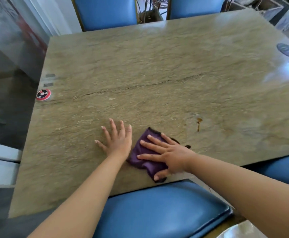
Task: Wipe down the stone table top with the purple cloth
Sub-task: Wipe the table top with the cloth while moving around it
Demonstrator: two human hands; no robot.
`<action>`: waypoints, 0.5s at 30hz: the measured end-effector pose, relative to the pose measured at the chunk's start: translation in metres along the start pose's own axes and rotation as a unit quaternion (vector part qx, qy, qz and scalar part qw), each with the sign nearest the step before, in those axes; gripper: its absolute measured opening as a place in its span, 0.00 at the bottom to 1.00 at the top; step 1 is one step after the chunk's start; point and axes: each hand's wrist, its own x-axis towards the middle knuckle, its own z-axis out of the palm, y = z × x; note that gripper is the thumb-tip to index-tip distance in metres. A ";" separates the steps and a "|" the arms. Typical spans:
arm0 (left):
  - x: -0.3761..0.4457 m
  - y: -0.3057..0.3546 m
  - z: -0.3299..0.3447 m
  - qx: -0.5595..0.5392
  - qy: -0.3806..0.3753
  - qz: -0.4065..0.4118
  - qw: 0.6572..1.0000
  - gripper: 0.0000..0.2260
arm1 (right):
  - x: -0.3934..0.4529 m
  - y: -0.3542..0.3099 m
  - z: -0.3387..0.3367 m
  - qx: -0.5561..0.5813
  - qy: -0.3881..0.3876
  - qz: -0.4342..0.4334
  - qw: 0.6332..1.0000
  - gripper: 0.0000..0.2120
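The stone table top [157, 69] is tan and rough, with a dark crack running across its middle. A purple cloth [142, 152] with a dark hem lies near the front edge. My right hand [167, 154] presses flat on the cloth with fingers spread and straight. My left hand [117, 139] rests flat on the bare stone just left of the cloth, fingers spread. A small brown stain [199, 123] sits on the stone up and to the right of the cloth.
A round red and black disc [43, 94] lies at the table's left edge. A dark oval object [287, 50] sits at the far right. Blue chairs stand at the near side [157, 212], near right [284, 170] and far side [106, 12].
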 end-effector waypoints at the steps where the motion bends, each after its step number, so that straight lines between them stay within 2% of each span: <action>1: 0.001 0.011 0.008 0.002 -0.010 0.029 1.000 0.25 | -0.003 0.014 0.001 0.005 0.013 0.041 0.999 0.38; 4: -0.002 0.037 0.021 0.045 -0.056 0.110 0.991 0.24 | -0.021 0.053 0.006 0.050 0.052 0.210 0.975 0.37; 6: 0.000 0.042 0.030 0.056 -0.086 0.110 0.989 0.24 | -0.035 0.067 0.010 0.089 0.067 0.306 0.946 0.35; 8: 0.005 0.042 0.031 0.028 -0.109 0.097 0.989 0.24 | -0.041 0.062 0.012 0.120 0.062 0.360 0.923 0.35; 9: 0.009 0.040 0.032 0.009 -0.121 0.091 0.988 0.23 | -0.040 0.053 0.012 0.124 0.054 0.363 0.922 0.35; 11: 0.014 0.038 0.031 -0.018 -0.122 0.080 0.989 0.23 | -0.032 0.027 0.015 0.112 0.054 0.315 0.941 0.37; 15: 0.016 0.034 0.028 -0.068 -0.080 0.089 0.990 0.28 | -0.021 -0.008 0.024 0.057 0.056 0.121 0.989 0.37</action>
